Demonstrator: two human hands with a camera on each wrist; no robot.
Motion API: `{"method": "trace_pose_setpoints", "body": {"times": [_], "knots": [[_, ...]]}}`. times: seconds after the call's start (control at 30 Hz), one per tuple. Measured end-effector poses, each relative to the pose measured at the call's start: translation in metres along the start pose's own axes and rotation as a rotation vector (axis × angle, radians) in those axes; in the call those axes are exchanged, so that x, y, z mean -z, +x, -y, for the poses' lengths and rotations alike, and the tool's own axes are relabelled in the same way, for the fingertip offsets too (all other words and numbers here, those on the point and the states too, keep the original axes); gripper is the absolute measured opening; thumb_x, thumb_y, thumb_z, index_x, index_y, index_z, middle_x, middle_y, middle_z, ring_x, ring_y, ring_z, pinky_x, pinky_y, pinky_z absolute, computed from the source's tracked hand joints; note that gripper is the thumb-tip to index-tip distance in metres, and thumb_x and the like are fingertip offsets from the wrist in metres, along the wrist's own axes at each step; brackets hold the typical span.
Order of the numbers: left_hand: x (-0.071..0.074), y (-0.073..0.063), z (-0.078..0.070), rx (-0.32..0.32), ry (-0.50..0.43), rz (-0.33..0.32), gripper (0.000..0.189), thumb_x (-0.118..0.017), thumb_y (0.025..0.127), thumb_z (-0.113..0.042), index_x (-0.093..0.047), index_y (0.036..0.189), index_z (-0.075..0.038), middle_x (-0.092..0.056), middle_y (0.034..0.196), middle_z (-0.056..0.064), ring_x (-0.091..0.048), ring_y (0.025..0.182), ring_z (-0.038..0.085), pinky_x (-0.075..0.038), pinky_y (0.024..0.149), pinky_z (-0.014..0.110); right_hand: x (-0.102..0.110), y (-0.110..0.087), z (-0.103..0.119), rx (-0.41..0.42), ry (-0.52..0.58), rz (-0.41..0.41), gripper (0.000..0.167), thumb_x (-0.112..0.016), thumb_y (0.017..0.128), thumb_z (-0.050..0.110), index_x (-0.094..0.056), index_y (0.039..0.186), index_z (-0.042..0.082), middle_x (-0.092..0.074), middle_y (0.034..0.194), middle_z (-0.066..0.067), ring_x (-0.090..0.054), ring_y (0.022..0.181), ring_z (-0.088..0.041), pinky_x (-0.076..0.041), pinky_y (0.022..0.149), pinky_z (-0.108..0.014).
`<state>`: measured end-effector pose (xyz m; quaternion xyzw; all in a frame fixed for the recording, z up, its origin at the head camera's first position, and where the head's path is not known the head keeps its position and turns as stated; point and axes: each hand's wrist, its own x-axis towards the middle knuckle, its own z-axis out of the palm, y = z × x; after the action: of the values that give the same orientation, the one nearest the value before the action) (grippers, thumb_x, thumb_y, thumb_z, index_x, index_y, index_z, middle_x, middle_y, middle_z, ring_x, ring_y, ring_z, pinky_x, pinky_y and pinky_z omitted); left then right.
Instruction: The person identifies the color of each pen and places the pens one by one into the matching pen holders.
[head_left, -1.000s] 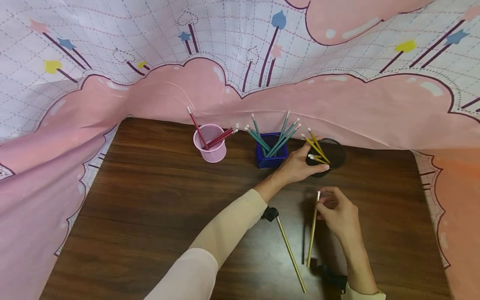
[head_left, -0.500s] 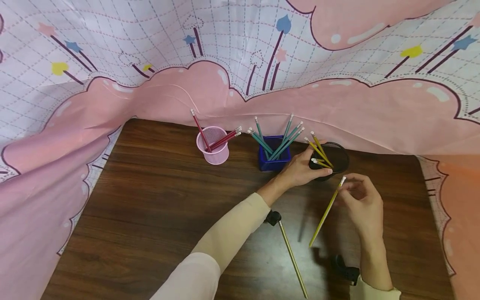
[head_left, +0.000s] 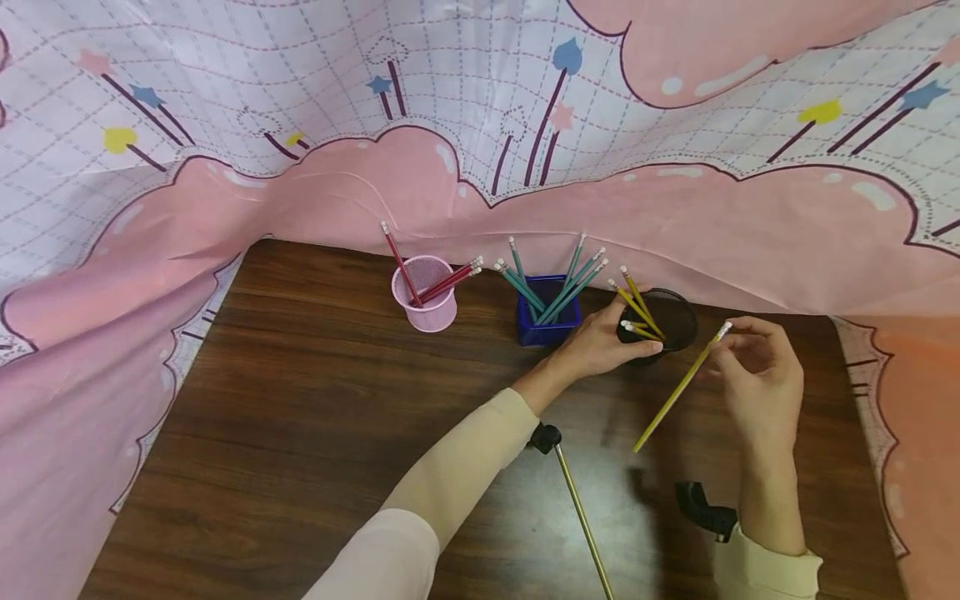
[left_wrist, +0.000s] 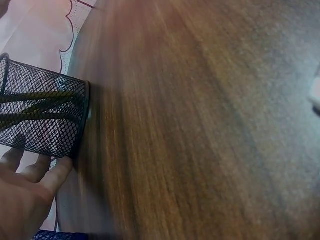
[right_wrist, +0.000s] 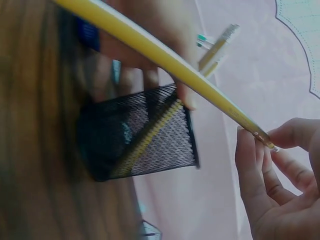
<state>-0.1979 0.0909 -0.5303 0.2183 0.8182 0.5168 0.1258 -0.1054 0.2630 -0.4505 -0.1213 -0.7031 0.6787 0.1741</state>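
My right hand (head_left: 765,387) pinches a yellow pencil (head_left: 675,396) near its white eraser end. The pencil slants in the air, its other end down and to the left. My left hand (head_left: 598,343) grips the left side of a black mesh pencil cup (head_left: 681,323), thumb at the near rim. Several yellow pencils (head_left: 636,307) lean inside that cup, erasers up. In the left wrist view, fingers (left_wrist: 56,176) touch the mesh wall low down. The right wrist view shows the held pencil (right_wrist: 165,62) passing in front of the cup (right_wrist: 145,135), apart from it.
A blue mesh holder (head_left: 543,333) with several green pencils stands left of the black cup. Farther left is a pink mesh cup (head_left: 432,318) with several red pencils. A patterned cloth (head_left: 480,167) hangs behind the wooden table (head_left: 300,417). Wrist camera mounts (head_left: 705,512) stick out.
My right hand has lifted the yellow pencil and carried it right and away from me, toward the black cup's right side; the pencil tilts more. My left hand stays on the cup.
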Motion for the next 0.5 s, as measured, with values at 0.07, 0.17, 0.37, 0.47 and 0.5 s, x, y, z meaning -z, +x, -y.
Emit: {"method": "trace_pose_setpoints", "body": {"times": [0.07,0.17,0.37,0.47,0.5], "knots": [[0.001,-0.001,0.001,0.0,0.002,-0.004,0.084,-0.078,0.084,-0.046,-0.029,0.152,-0.038,-0.05,0.147,-0.007,-0.054,0.126,0.017,-0.047,0.098,0.031,-0.001,0.006,0.004,0.027,0.021,-0.016,0.034,-0.063,0.084,-0.018,-0.061,0.116,-0.007,-0.063,0.084,-0.01,-0.065,0.065,-0.014,-0.056,0.052,-0.024],[0.001,-0.001,0.002,-0.004,-0.001,-0.01,0.084,-0.078,0.083,-0.046,-0.03,0.151,-0.039,-0.05,0.146,-0.007,-0.054,0.126,0.017,-0.047,0.097,0.032,-0.003,0.013,0.01,0.044,0.072,-0.039,0.034,-0.064,0.083,-0.018,-0.062,0.115,-0.006,-0.062,0.085,-0.011,-0.065,0.069,-0.015,-0.057,0.052,-0.024],[-0.001,-0.001,0.004,-0.026,-0.006,-0.017,0.084,-0.078,0.083,-0.046,-0.03,0.152,-0.038,-0.053,0.143,-0.007,-0.055,0.125,0.016,-0.048,0.096,0.032,-0.006,0.025,0.019,0.061,0.169,-0.091,0.033,-0.064,0.083,-0.018,-0.063,0.113,-0.006,-0.061,0.084,-0.013,-0.065,0.067,-0.017,-0.057,0.051,-0.026],[-0.002,0.0,0.004,-0.026,-0.008,-0.024,0.084,-0.078,0.083,-0.045,-0.03,0.151,-0.039,-0.053,0.143,-0.007,-0.055,0.124,0.015,-0.048,0.095,0.031,-0.005,0.03,0.022,0.069,0.217,-0.114,0.034,-0.066,0.082,-0.017,-0.062,0.115,-0.007,-0.06,0.085,-0.014,-0.065,0.069,-0.019,-0.057,0.051,-0.027],[-0.002,0.0,0.004,-0.021,-0.009,-0.026,0.084,-0.078,0.083,-0.045,-0.03,0.151,-0.04,-0.053,0.143,-0.007,-0.055,0.125,0.015,-0.048,0.096,0.031,-0.005,0.032,0.024,0.071,0.239,-0.122,0.035,-0.067,0.082,-0.017,-0.062,0.115,-0.007,-0.06,0.085,-0.015,-0.064,0.069,-0.019,-0.057,0.051,-0.027]]}}
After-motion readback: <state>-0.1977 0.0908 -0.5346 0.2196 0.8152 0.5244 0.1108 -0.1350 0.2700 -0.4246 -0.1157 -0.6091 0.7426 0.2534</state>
